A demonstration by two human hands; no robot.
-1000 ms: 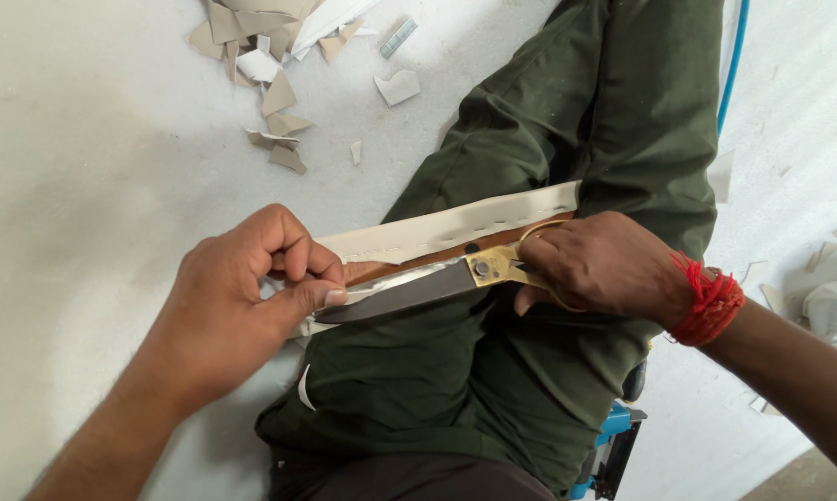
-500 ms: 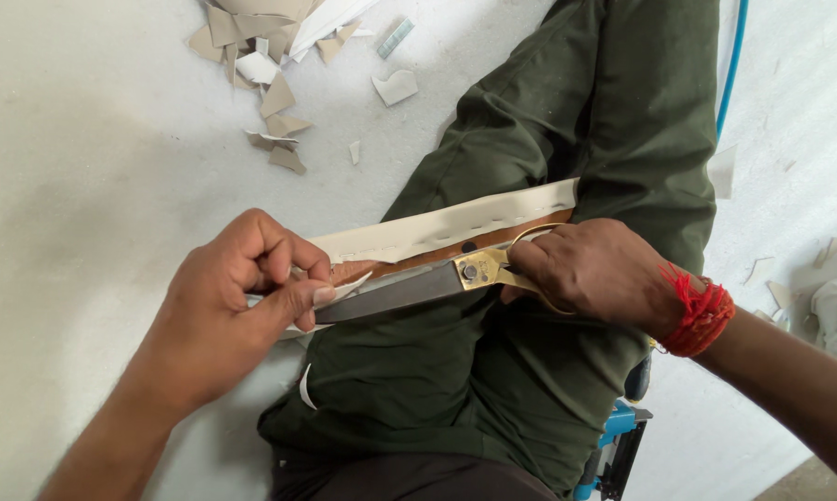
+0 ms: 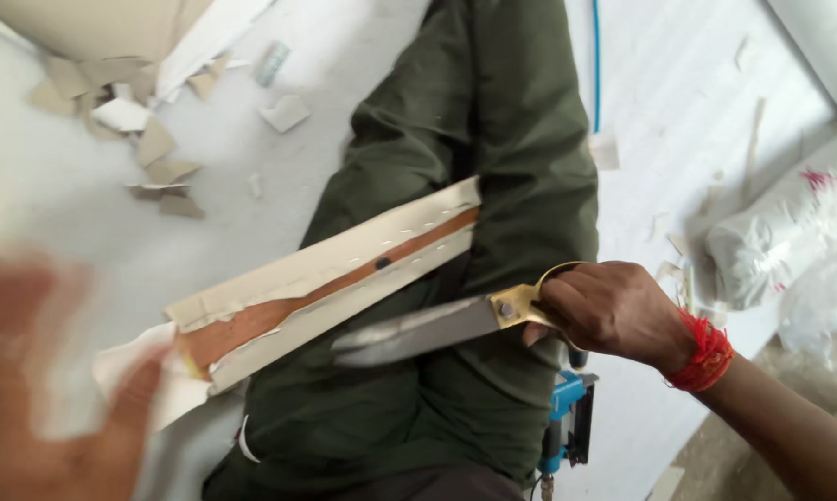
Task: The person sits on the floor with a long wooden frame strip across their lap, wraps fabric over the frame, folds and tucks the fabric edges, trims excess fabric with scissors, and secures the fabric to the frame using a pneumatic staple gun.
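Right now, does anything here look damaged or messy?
Yes. The wooden strip across the lap has its pale covering torn and peeling at the left end, and torn scraps litter the floor at upper left.

Floor (image 3: 84,223) left of the leg (image 3: 474,121) is mostly open, just scraps (image 3: 149,148) piled top-left; a stapler (image 3: 567,427) and bags (image 3: 789,223) crowd the right.

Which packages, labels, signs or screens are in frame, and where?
White plastic sack: right edge, on the floor, bulging, with a small red mark.
Clear plastic bag: below the sack, crumpled.
No signs or screens show.
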